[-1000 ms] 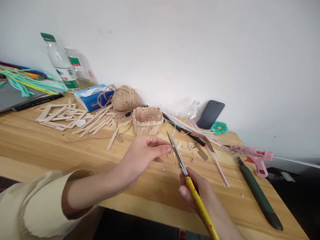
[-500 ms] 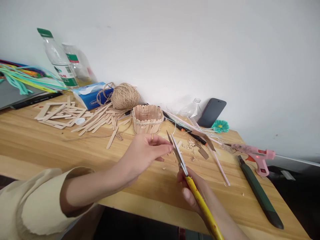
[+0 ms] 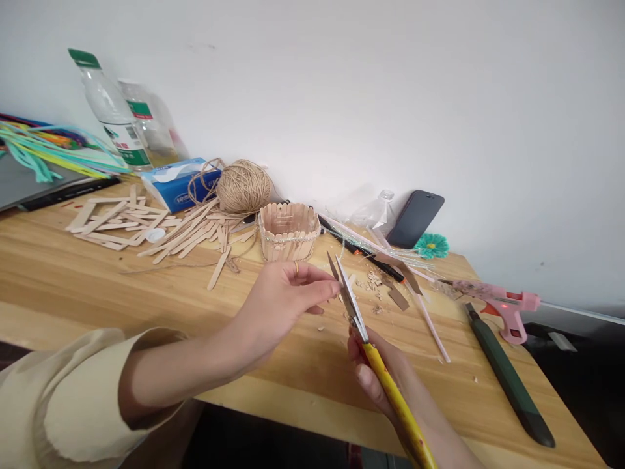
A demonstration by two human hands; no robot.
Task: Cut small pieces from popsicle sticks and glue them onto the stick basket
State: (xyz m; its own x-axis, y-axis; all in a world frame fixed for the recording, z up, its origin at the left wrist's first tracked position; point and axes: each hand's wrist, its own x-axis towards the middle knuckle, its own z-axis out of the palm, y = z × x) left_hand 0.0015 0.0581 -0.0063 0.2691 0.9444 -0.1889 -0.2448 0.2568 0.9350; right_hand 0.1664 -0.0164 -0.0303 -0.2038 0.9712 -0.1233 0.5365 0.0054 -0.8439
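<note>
My right hand (image 3: 385, 374) grips yellow-handled scissors (image 3: 393, 391), their blades pointing up and slightly parted at the tips. Close to the blades, my left hand (image 3: 293, 293) is closed in a pinch, thumb against fingers. Whatever lies in that pinch is too small or hidden to make out. Behind my left hand stands a small basket (image 3: 288, 247) built of wooden craft sticks, with a glittery silver cord around its side. Small wood chips (image 3: 374, 283) are scattered on the table just beyond the scissors.
A twine ball (image 3: 244, 187), loose craft sticks (image 3: 190, 234), a blue tissue pack (image 3: 183, 189) and plastic bottles (image 3: 114, 124) are at the left. At the right are a phone (image 3: 417, 218), a turquoise flower (image 3: 432, 245), a pink glue gun (image 3: 508, 306) and a dark green tool (image 3: 510, 378).
Both hands stay almost where they were. The scissor blades look slightly further apart at the tips. The view has shifted very slightly.
</note>
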